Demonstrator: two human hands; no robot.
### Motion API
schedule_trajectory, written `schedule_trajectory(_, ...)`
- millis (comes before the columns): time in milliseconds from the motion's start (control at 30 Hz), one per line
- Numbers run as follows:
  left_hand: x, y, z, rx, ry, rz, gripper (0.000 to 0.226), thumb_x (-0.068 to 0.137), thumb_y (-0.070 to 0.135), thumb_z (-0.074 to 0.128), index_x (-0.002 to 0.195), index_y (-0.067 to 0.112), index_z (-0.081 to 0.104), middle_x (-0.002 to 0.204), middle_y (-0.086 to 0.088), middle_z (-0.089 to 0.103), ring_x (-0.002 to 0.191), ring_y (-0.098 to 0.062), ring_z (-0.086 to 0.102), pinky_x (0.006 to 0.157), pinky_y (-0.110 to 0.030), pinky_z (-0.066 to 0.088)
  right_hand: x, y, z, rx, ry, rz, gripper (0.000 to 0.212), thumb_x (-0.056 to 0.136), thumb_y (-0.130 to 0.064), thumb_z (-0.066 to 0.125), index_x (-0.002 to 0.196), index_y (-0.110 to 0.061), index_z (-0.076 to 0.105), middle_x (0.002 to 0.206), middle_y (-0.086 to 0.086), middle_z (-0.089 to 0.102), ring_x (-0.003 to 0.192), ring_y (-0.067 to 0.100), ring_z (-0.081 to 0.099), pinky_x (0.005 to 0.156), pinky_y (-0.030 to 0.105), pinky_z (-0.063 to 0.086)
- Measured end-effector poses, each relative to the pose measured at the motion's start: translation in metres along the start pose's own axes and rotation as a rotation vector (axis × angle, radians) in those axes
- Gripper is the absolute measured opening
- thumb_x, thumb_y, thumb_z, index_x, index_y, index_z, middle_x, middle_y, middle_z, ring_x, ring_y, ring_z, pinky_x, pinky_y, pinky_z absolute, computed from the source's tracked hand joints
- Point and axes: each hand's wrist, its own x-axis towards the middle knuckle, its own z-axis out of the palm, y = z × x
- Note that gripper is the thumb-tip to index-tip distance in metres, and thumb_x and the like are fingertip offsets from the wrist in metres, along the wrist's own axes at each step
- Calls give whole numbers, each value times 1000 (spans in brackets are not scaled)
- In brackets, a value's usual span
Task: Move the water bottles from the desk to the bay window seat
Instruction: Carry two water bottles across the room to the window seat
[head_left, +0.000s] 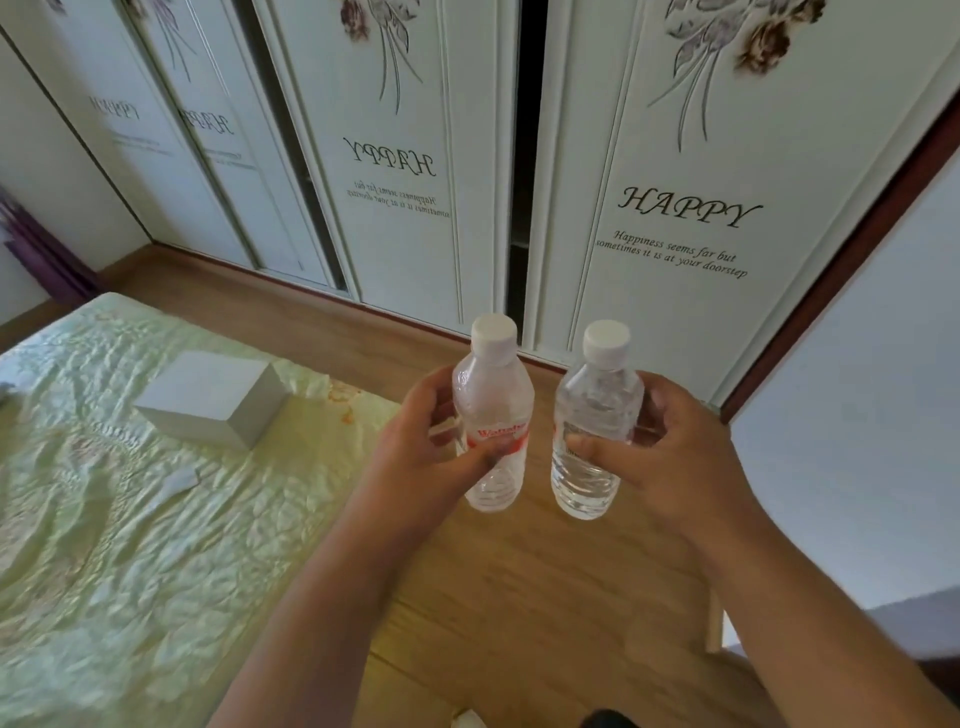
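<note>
I hold two clear plastic water bottles with white caps upright in front of me, above the wooden floor. My left hand grips the left bottle, which carries a red and white label. My right hand grips the right bottle, whose label side I cannot read. The two bottles are a small gap apart and do not touch. Neither the desk nor the bay window seat is in view.
A bed with a pale green quilt fills the left side, with a white box and a paper slip on it. White wardrobe doors with "HAPPY" lettering stand ahead. Wooden floor runs between them. A wall is at the right.
</note>
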Motion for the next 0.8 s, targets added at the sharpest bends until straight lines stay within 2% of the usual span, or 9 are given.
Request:
schedule_trajectory(100, 26, -8, -11, -2, 1, -20, 79, 70, 55, 85, 139, 47, 47, 128, 29, 64, 120, 7, 60, 101, -26, 51, 24, -6, 16, -1, -35, 27, 67, 61, -59, 81, 120, -47, 53, 111, -30, 61, 99, -6, 61, 74, 11, 43)
schedule_trajectory(200, 56, -17, -18, 5, -2, -38, 77, 71, 54, 84, 138, 49, 47, 127, 32, 62, 119, 10, 59, 101, -24, 51, 54, -5, 26, -2, -38, 42, 59, 65, -54, 86, 114, -50, 53, 106, -33, 61, 97, -11, 58, 72, 10, 40)
schedule_trajectory(367, 111, -26, -23, 2, 39, -55, 80, 73, 52, 85, 142, 43, 45, 131, 26, 63, 125, 2, 59, 106, -35, 52, 121, 1, 34, 1, -75, 27, 62, 68, -51, 86, 121, -45, 53, 107, -33, 61, 96, -11, 59, 70, 8, 40)
schedule_trajectory(467, 152, -24, -24, 30, 90, -66, 79, 68, 57, 83, 137, 47, 46, 129, 28, 62, 123, 3, 59, 103, -30, 52, 175, 7, 39, 3, -97, 5, 62, 72, -48, 85, 122, -45, 50, 108, -34, 58, 94, -8, 59, 69, 7, 39)
schedule_trajectory(600, 209, -14, -26, 86, 136, -95, 81, 67, 60, 80, 138, 49, 42, 131, 29, 60, 123, 1, 59, 104, -29, 51, 249, 7, 42, -6, -143, -36, 72, 72, -52, 84, 134, -37, 51, 120, -20, 61, 104, 6, 62, 74, 9, 41)
schedule_trajectory(733, 265, -8, -23, 126, 199, -72, 77, 67, 62, 77, 134, 53, 41, 127, 33, 59, 121, 7, 57, 99, -21, 48, 319, -1, 38, 16, -185, -109, 70, 72, -47, 87, 134, -34, 55, 121, -17, 66, 105, 9, 66, 80, 17, 48)
schedule_trajectory(800, 286, -8, -21, 135, 241, -70, 77, 67, 64, 76, 135, 54, 41, 126, 37, 58, 119, 11, 56, 95, -16, 46, 348, -6, 38, 17, -216, -143, 64, 74, -43, 87, 130, -35, 56, 117, -21, 65, 103, 6, 66, 80, 15, 47)
